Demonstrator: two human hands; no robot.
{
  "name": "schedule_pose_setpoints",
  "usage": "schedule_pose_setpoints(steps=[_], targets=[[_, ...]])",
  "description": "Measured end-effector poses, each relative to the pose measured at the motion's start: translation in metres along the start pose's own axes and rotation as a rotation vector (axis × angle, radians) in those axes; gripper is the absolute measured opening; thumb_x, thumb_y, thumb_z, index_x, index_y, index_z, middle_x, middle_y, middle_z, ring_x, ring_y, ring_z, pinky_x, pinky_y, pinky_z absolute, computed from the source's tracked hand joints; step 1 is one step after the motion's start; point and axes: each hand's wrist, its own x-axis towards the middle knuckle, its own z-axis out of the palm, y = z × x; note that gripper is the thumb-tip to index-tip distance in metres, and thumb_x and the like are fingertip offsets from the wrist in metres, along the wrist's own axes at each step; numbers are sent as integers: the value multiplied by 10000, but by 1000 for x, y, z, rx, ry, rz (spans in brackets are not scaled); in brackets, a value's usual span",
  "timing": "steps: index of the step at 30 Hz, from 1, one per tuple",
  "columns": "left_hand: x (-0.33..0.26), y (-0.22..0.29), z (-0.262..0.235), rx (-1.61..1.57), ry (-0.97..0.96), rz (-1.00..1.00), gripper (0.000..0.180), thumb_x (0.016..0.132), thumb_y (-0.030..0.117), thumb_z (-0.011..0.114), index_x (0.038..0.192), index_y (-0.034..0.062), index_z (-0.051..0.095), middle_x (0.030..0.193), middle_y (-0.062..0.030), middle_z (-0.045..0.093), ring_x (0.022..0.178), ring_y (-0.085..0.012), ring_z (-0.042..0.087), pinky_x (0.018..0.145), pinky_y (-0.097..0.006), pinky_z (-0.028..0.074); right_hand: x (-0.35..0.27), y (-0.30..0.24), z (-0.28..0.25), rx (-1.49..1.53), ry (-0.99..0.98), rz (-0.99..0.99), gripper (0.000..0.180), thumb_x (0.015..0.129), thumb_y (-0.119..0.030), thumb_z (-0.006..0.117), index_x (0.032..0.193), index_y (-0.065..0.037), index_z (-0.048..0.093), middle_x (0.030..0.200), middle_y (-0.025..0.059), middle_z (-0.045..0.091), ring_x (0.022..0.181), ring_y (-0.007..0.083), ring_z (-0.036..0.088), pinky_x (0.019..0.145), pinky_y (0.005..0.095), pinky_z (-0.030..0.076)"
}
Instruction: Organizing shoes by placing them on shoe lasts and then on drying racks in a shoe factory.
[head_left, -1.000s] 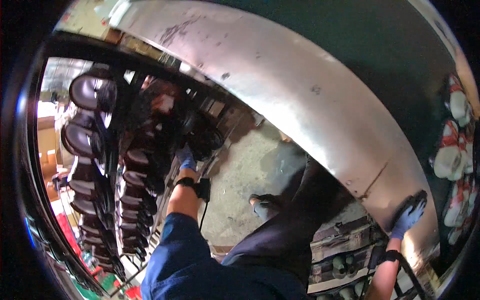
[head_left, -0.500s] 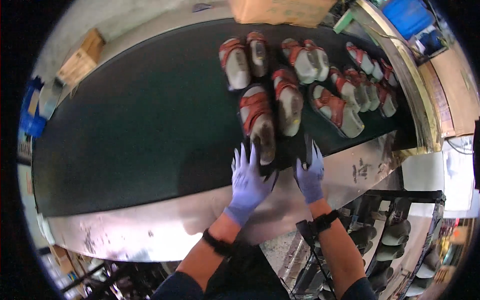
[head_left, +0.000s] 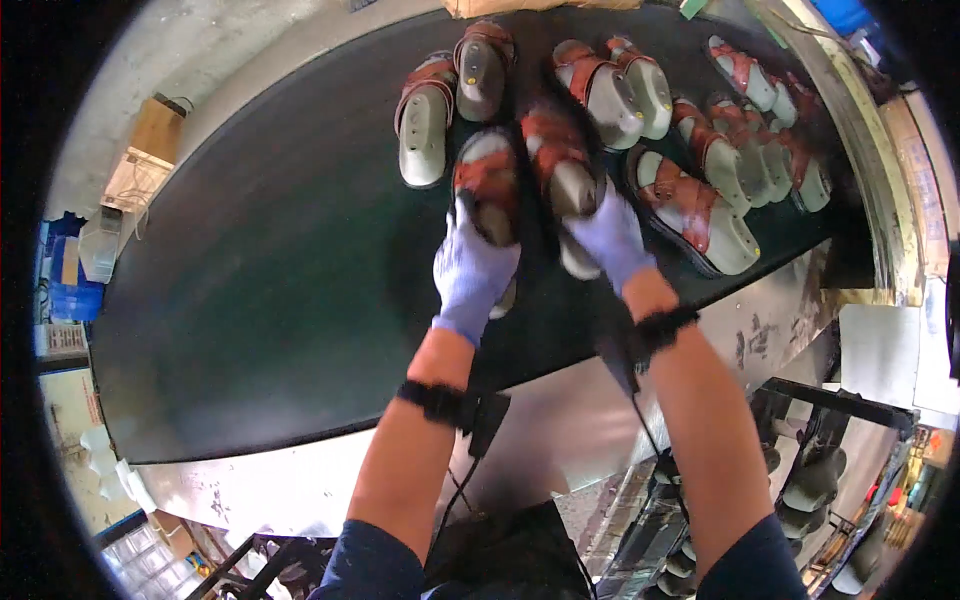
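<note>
My left hand (head_left: 472,272), in a pale purple glove, grips a red-strapped sandal with a grey sole (head_left: 487,180) lying on the dark conveyor belt (head_left: 260,270). My right hand (head_left: 610,240), gloved the same, holds the sandal beside it (head_left: 560,175) by its heel end. Both sandals lie close together near the middle of the belt. Black bands with cables wrap both wrists.
Several more red-strapped sandals (head_left: 690,205) lie in pairs across the belt's far and right part. A metal edge plate (head_left: 560,410) runs along the belt's near side. A rack with dark shoe forms (head_left: 820,480) stands at lower right. Cardboard boxes (head_left: 150,140) sit beyond the belt at left.
A second ago I faced the rack with hands apart. Half a second ago both hands lay flat near the belt's edge; now they have reached forward and closed on two sandals.
</note>
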Motion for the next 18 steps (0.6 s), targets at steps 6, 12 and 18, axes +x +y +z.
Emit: schedule_pose_setpoints(steps=[6,12,18], targets=[[-206,-75,4,-364,-7,-174,782,650,75,699,1355,102,363,1199,-134,560,1042,-246,576,862,-376,485,-245,20,-4,318,-211,230,898,665,-206,735,1384,-9,233,1229,236,506,1130,392,497,950,433,416],[-381,-132,48,-973,-618,-334,730,698,65,729,1330,13,366,1162,-97,578,987,-239,594,886,-365,481,-482,150,-13,1286,-425,688,634,691,-139,731,1254,-26,465,1179,102,558,1057,181,541,926,366,441],[-471,-127,162,-675,-1336,-386,527,712,105,751,1183,9,535,1132,-91,597,975,-182,583,860,-318,485,-708,210,63,1485,206,1217,475,824,-229,609,1241,-41,481,1226,88,527,1128,208,499,971,356,411]])
